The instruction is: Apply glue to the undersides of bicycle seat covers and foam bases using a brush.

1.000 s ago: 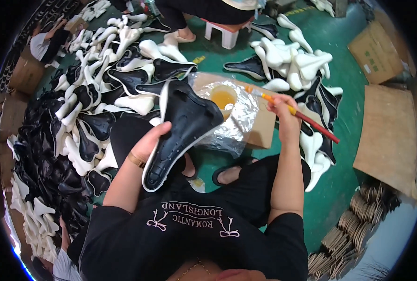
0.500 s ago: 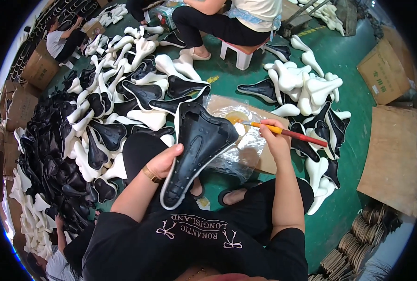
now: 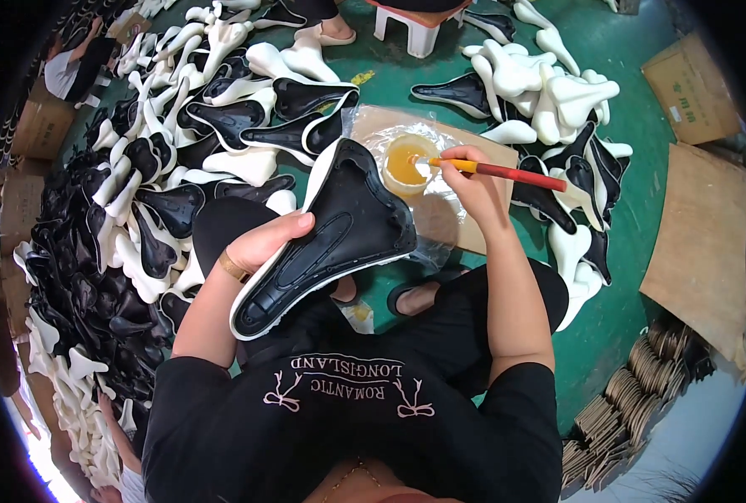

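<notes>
— What's the left hand (image 3: 265,241) gripping?
— A black, white-rimmed moulded bicycle-saddle shell (image 3: 331,235), fingers wrapped round its edge, over the lap.
— The right hand (image 3: 472,186)?
— Pinches a red-handled brush (image 3: 507,173), bristles in a small cup of yellow glue (image 3: 406,163).

A factory workshop floor: heaps of black and white moulded saddle shells (image 3: 129,218) spread left, flattened brown cardboard sheets (image 3: 700,243) right, green painted floor (image 3: 641,109).
</notes>
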A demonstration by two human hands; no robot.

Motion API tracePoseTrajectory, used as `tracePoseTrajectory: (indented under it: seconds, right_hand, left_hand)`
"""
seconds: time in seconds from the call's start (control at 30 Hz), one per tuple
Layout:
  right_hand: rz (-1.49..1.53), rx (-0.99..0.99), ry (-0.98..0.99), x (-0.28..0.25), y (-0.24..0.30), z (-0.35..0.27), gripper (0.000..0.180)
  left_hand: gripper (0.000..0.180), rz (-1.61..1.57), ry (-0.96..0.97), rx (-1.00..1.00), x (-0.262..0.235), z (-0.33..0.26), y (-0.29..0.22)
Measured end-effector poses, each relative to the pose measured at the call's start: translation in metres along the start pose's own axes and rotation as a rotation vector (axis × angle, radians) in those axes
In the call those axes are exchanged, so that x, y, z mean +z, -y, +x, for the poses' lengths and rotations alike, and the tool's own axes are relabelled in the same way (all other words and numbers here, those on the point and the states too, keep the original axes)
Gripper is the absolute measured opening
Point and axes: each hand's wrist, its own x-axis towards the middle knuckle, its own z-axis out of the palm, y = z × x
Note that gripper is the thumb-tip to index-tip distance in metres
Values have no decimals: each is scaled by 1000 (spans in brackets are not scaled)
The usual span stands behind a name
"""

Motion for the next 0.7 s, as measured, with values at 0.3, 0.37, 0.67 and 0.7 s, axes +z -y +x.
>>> tracePoseTrajectory:
  seconds: [0.3, 0.37, 0.67, 0.7]
  right_hand:
    - [252, 34, -68, -6, 0, 0, 13]
    - [441, 36, -69, -21, 16, -7, 12]
    - [553, -58, 51, -35, 27, -21, 9]
    - [558, -87, 20, -35, 28, -21, 8]
  left_hand:
    - [62, 19, -34, -13, -6, 17, -6]
    - [63, 10, -28, -24, 0, 18, -8]
    - [48, 19, -73, -17, 24, 27, -10]
    - [48, 21, -75, -18, 23, 27, -10]
